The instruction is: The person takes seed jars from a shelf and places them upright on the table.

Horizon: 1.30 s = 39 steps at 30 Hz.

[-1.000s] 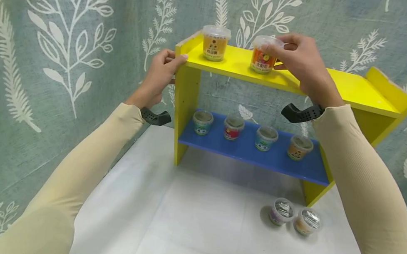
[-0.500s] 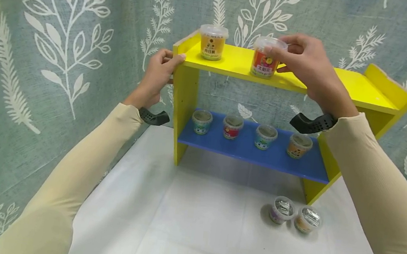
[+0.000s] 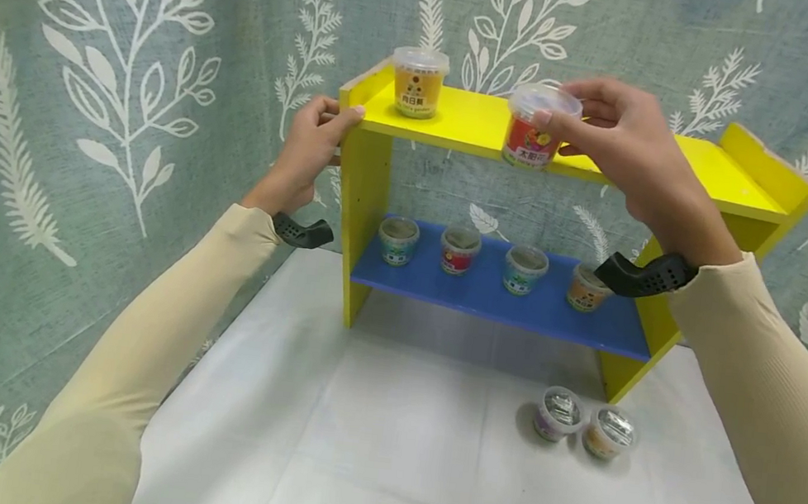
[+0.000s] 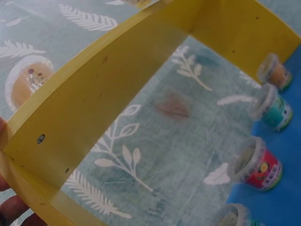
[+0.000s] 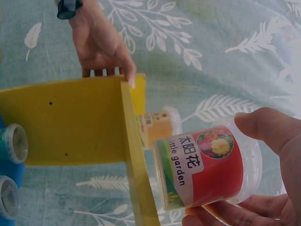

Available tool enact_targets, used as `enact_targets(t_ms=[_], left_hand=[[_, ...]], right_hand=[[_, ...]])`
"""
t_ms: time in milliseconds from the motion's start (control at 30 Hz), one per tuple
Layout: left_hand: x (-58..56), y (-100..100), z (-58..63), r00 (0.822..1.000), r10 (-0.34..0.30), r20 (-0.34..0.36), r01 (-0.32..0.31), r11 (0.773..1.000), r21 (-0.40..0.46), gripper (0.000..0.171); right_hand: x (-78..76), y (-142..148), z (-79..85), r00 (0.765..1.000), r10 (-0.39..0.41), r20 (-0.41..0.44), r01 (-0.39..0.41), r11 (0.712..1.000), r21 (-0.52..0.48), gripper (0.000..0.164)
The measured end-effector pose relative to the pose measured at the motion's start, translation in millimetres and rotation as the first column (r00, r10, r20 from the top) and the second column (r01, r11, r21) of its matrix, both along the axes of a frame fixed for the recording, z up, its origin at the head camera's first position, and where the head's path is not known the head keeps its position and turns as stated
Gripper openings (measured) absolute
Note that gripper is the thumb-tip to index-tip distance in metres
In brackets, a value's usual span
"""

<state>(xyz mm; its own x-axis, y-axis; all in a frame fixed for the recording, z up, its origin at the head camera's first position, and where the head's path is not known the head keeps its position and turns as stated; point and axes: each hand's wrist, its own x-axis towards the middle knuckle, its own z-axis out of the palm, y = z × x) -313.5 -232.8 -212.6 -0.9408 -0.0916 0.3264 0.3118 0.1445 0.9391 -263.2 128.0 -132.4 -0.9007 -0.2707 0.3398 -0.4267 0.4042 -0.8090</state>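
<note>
My right hand (image 3: 622, 144) grips a clear plastic cup with a red flower label (image 3: 531, 140) between thumb and fingers. In the head view the cup overlaps the front edge of the yellow top shelf (image 3: 472, 114). The right wrist view shows the red-labelled cup (image 5: 202, 167) close up, beside the shelf edge, with fingers beneath it. My left hand (image 3: 311, 150) holds the upper left corner of the shelf unit, thumb on the top edge. Near that corner an orange-labelled cup (image 3: 418, 87) stands upright on the top shelf.
On the blue lower shelf (image 3: 474, 293) several small labelled cups stand in a row, among them a red cup (image 3: 459, 252). A purple-labelled cup (image 3: 556, 415) and an orange-labelled cup (image 3: 609, 433) sit on the white cloth by the right leg. A patterned curtain (image 3: 131, 88) hangs behind.
My right hand has drawn the red-labelled cup toward me and slightly right, from over the top shelf to its front edge. The left hand keeps its hold on the corner.
</note>
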Motion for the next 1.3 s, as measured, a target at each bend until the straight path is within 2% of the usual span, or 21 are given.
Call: enact_targets(t_ms=[267,533,1000,1300], left_hand=[[-0.1,1.1,-0.6,1.000,0.004,-0.009,-0.004,1.000,0.003,0.039],[-1.2,0.7,-1.4,1.000,0.001,-0.002,-0.001,1.000,0.012,0.040],[0.9,0.8,-0.4,1.000,-0.007,-0.008,0.007,1.000,0.009,0.039],[1.1,0.2,-0.6,1.000,-0.009,-0.011,0.009,1.000,0.004,0.039]], right_hand=[[14.0,10.1,-3.8,1.000,0.016,-0.003,-0.016,1.000,-0.002,0.068],[22.4,18.0,-14.7,1.000,-0.005,0.009,0.005,0.999,0.053,0.068],[32.7,31.3,-35.9,1.000,-0.007,0.028,0.002,0.984,0.177,0.070],[32.3,36.9,-55.2,1.000,-0.016,0.010,0.013,0.973,0.231,0.071]])
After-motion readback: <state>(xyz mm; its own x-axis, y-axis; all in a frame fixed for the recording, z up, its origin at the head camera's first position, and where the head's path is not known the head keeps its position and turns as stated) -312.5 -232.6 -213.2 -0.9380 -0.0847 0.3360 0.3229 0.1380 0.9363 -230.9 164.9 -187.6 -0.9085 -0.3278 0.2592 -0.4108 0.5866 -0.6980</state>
